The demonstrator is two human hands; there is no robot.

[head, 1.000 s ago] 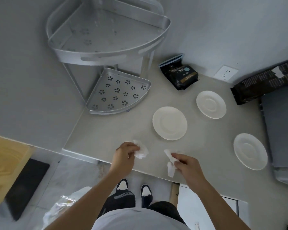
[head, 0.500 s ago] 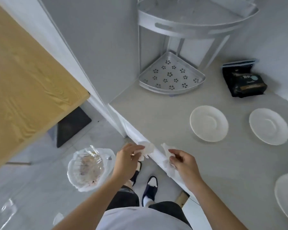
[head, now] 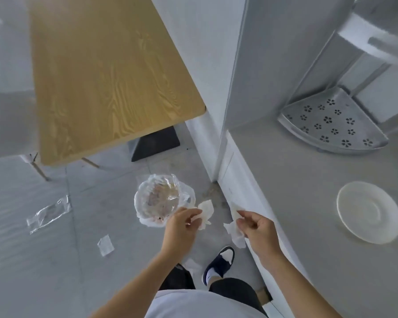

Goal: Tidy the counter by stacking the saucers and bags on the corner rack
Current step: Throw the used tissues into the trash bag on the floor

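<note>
My left hand [head: 180, 228] pinches a crumpled white tissue [head: 206, 213] over the floor, beside a bin lined with clear plastic [head: 161, 199]. My right hand [head: 259, 232] grips a second white tissue [head: 233, 232] at the counter's front edge. One white saucer [head: 369, 212] lies on the grey counter [head: 308, 180] to the right of my right hand. The metal corner rack's lower shelf [head: 331, 127], pierced with flower-shaped holes, stands bare at the back right; its upper shelf [head: 377, 40] is partly cut off by the frame. The bags and other saucers are out of view.
A wooden table [head: 106, 72] stands to the left above the floor, with a dark block [head: 155, 143] under it. Scraps of clear plastic [head: 47, 213] and a paper scrap [head: 105, 245] lie on the floor. My feet show below.
The view has swung left, off the counter and toward the floor and bin. Both hands, still holding tissues, have moved from above the counter edge to over the floor near the bin.
</note>
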